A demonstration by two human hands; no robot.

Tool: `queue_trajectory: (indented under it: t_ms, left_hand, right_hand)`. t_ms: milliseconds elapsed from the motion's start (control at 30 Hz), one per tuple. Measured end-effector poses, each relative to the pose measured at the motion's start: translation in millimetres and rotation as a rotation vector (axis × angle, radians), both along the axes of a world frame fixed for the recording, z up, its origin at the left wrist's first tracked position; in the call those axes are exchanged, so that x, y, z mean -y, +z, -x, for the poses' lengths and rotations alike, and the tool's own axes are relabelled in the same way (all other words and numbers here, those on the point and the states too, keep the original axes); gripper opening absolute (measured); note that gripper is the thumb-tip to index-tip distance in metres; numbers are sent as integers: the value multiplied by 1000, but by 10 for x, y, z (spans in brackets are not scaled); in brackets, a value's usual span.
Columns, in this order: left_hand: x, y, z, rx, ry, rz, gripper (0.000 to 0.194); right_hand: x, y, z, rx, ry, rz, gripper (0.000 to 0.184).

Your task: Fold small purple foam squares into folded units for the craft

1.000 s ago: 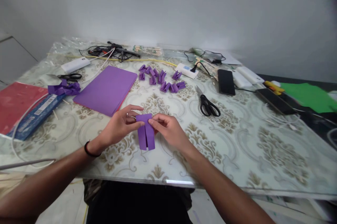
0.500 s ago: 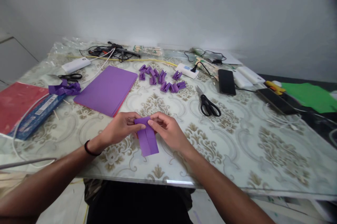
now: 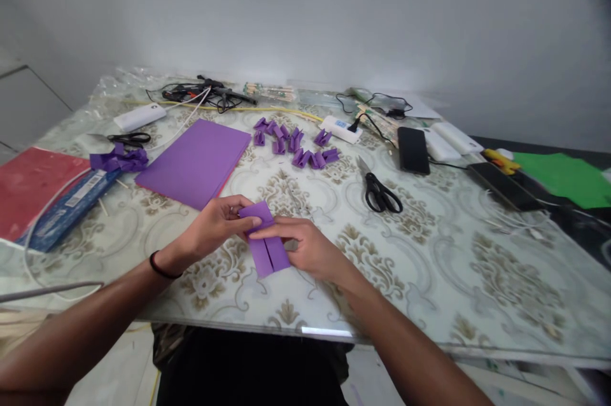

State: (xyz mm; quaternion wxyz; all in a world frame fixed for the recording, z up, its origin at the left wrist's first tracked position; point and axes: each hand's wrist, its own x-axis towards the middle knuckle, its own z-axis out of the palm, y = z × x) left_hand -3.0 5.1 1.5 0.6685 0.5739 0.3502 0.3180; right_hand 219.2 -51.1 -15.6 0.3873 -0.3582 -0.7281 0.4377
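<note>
A folded piece of purple paper is held just above the table near its front edge, with a dark slit between its two folded flaps. My left hand pinches its upper left side, thumb on top. From the right, my right hand grips the paper, its index finger lying across the front and the other fingers partly hidden behind. Beyond my hands sits a group of several small folded purple paper pieces. A stack of purple sheets lies to the left, with red showing under its edge.
Black-handled scissors lie to the right, another pair at the left. A power strip, phones, white power banks and cables surround the area. Crumpled purple paper rests on a blue-and-red packet; green sheets lie far right.
My right hand has shifted down from the paper's top corner, and its index finger now crosses the front. The paper's top edge shows more, and the slit between the flaps has widened.
</note>
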Motion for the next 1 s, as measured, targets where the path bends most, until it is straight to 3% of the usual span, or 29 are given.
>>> queue_trajectory:
  t_ms: [133,333,567,767,900,1000]
  left_hand:
    - [-6,-5,-4,7,-21,13,27]
    - [-37,19,29,21,-33,9,29]
    - [-26,17,39,3,-113,22,28]
    - [-24,47,33,-10,-197,-1,33]
    - [-4,103,39,-66,-263,-10,41]
    - [25,99,30,-130,-262,-27,32]
  right_hand:
    - [3,-52,-6,12,32,6,41]
    - [3,-75,-34,1,120,-23,23]
    - [10,-93,-35,10,120,-26,25]
    - [6,-13,-41,-3,114,15,17]
    - [-2,76,-46,-11,98,44,26]
    - [11,88,-23,-47,26,127,26]
